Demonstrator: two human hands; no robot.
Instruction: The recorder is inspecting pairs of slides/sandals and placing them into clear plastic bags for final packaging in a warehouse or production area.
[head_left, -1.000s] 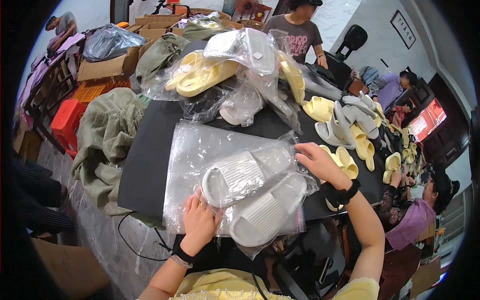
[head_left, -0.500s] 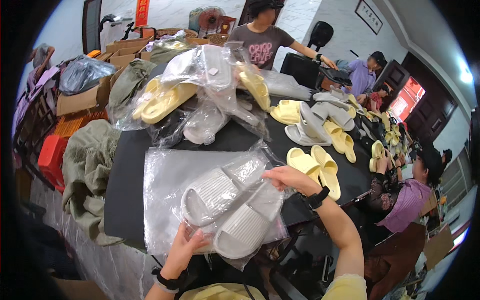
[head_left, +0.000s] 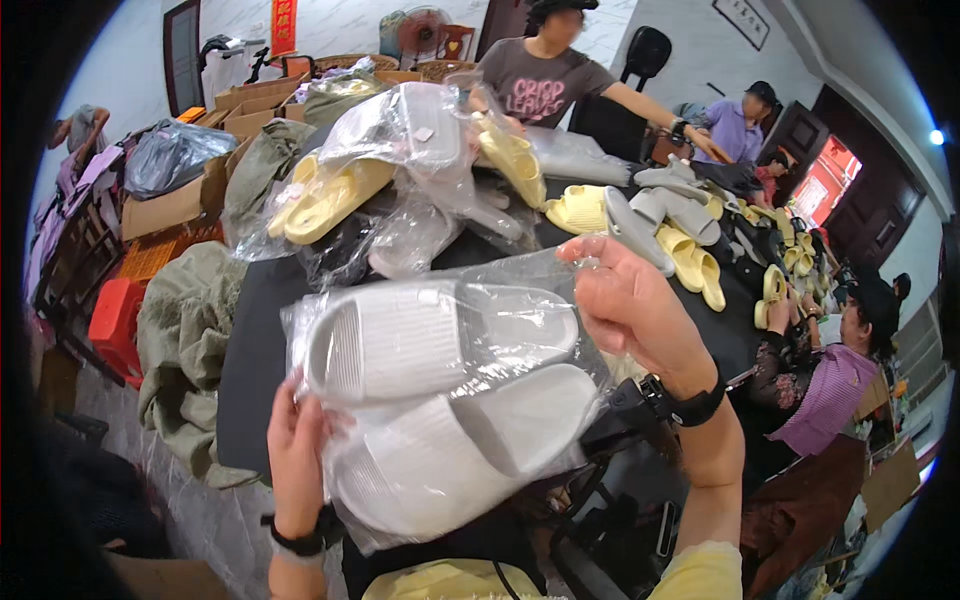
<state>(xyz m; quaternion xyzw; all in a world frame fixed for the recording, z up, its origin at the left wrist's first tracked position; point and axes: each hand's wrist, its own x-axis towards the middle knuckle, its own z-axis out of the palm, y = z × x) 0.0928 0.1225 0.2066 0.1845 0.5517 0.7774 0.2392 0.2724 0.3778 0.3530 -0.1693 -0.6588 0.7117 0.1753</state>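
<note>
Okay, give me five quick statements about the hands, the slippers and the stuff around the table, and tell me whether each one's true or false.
1. The right hand pinches the upper right part of the clear bag. True.
2. The slippers inside that bag are yellow. False: the bagged slippers between the hands are pale, near white.
3. The left hand touches the bag's left side. True.
4. A red stool stands to the right of the table. False: the red stool is on the left, past the green sack.
5. Yellow slippers in clear plastic lie in the pile beyond the hands. True.
</note>
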